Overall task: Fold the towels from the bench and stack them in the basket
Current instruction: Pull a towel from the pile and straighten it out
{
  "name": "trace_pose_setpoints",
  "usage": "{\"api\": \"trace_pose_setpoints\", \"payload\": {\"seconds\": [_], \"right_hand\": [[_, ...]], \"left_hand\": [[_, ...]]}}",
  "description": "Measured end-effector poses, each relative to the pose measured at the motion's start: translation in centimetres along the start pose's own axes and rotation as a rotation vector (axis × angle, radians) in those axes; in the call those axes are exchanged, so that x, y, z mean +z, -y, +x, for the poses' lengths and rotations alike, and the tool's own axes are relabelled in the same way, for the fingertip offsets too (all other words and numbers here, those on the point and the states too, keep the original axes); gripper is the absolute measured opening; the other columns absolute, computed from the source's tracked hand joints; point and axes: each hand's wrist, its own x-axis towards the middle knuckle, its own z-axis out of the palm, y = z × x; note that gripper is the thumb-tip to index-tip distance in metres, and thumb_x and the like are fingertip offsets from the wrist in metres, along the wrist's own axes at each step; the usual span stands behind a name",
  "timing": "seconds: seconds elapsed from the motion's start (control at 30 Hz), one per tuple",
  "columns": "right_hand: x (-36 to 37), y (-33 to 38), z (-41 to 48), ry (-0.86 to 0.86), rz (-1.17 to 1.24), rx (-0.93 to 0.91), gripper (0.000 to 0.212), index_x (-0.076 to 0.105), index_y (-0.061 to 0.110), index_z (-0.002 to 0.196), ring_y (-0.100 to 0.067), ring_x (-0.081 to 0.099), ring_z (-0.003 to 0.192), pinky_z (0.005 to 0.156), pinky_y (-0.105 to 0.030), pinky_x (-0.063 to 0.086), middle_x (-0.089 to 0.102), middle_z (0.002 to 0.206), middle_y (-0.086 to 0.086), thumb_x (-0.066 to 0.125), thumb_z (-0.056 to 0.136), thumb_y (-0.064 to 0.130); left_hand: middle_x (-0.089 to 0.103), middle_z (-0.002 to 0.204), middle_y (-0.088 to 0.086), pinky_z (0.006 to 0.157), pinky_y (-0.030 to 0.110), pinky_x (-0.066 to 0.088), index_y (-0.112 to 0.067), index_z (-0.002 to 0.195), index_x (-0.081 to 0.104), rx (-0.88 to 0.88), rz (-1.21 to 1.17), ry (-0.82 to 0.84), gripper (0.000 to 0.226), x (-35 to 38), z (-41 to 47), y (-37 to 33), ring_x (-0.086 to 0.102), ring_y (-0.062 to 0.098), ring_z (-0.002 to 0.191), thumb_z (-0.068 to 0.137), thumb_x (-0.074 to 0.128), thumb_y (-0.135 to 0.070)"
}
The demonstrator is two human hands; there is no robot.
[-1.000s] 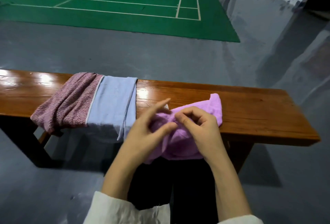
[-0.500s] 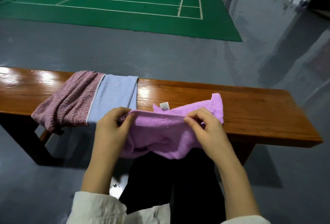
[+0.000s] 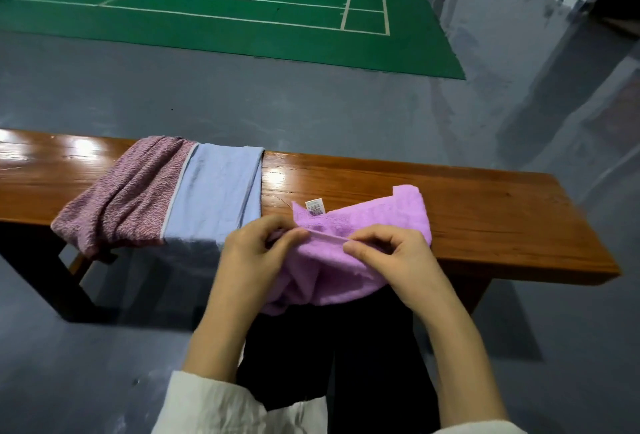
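left hand (image 3: 256, 253) and right hand (image 3: 391, 257) close together over the near edge of the bench (image 3: 485, 212), both gripping the purple towel (image 3: 374, 219); left thumb and forefinger pinched on the towel's hem, remaining fingers curled in beside them; right thumb and forefinger pinched on the same hem a little further right, other fingers curled over the cloth; hem drawn taut in a short straight line between the two pinches; far part of the purple towel lying on the bench top, right of the middle, one corner poking up at the far right; near part sagging off the bench edge in loose folds, down in front of dark trousers (image 3: 332, 364); small white label (image 3: 314, 206) face up at the towel's far edge, just beyond the left thumb; blue towel (image 3: 218, 191) draped across the bench just left of the hands, its near end hanging over the edge; touching the purple towel or not, impossible to tell; mauve towel (image 3: 128, 194) bunched right against the blue towel's left side, also drooping over the near edge; pale sleeves (image 3: 221, 406) at both forearms; grey floor (image 3: 311, 104) beyond the bench, then a green court (image 3: 242, 0) with white lines.
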Motion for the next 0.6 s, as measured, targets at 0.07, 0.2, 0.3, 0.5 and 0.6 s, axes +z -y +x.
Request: {"api": "trace_pose_setpoints", "payload": {"seconds": [0.07,0.2,0.3,0.5,0.6], "right_hand": [[-0.5,-0.2,0.2,-0.038,-0.071,-0.02,0.014,0.071,0.02,0.073,0.008,0.059,0.07,0.075,-0.008,0.043,0.069,0.071,0.013,0.076,0.078,0.008],[-1.9,-0.7,0.4,-0.121,-0.169,-0.066,0.015,0.069,0.023,0.074,0.002,0.06,0.08,0.077,-0.013,0.042,0.068,0.077,0.011,0.074,0.079,0.011],[-1.3,0.0,0.5,-0.091,-0.083,-0.133,0.013,0.069,0.017,0.077,0.002,0.06,0.08,0.077,-0.012,0.044,0.069,0.078,0.014,0.071,0.081,0.005],[0.9,1.4,0.3,0.009,0.016,-0.149,0.02,0.068,0.023,0.072,0.001,0.061,0.076,0.075,-0.013,0.045,0.07,0.076,0.011,0.074,0.078,0.004],[-0.4,0.5,0.2,-0.022,-0.091,-0.04,0.016,0.07,0.024,0.068,-0.005,0.062,0.077,0.075,-0.021,0.047,0.07,0.077,0.011,0.079,0.075,0.013]], "left_hand": [[0.066,0.067,-0.015,0.059,0.009,0.042,-0.028,0.067,0.065,0.009,0.044,-0.077,0.02,-1.1,0.1,1.0,0.057,-0.008,0.064,0.08,0.074,-0.016],[0.066,0.075,-0.008,0.066,0.005,0.039,-0.027,0.072,0.063,-0.001,0.145,-0.212,0.021,-3.9,0.7,2.6,0.056,-0.004,0.068,0.082,0.072,-0.01],[0.061,0.078,-0.012,0.062,0.003,0.037,-0.03,0.089,0.066,-0.022,0.049,-0.15,0.023,-3.3,0.6,1.4,0.052,-0.005,0.063,0.082,0.07,-0.009],[0.063,0.078,-0.037,0.072,0.006,0.041,-0.038,0.091,0.064,0.128,-0.061,0.279,0.031,1.4,-0.8,-2.1,0.058,-0.016,0.079,0.086,0.066,-0.007],[0.064,0.068,-0.021,0.056,0.011,0.046,-0.029,0.073,0.065,0.036,-0.044,0.097,0.024,0.0,-0.3,-0.3,0.056,-0.01,0.062,0.087,0.065,-0.009]]}}
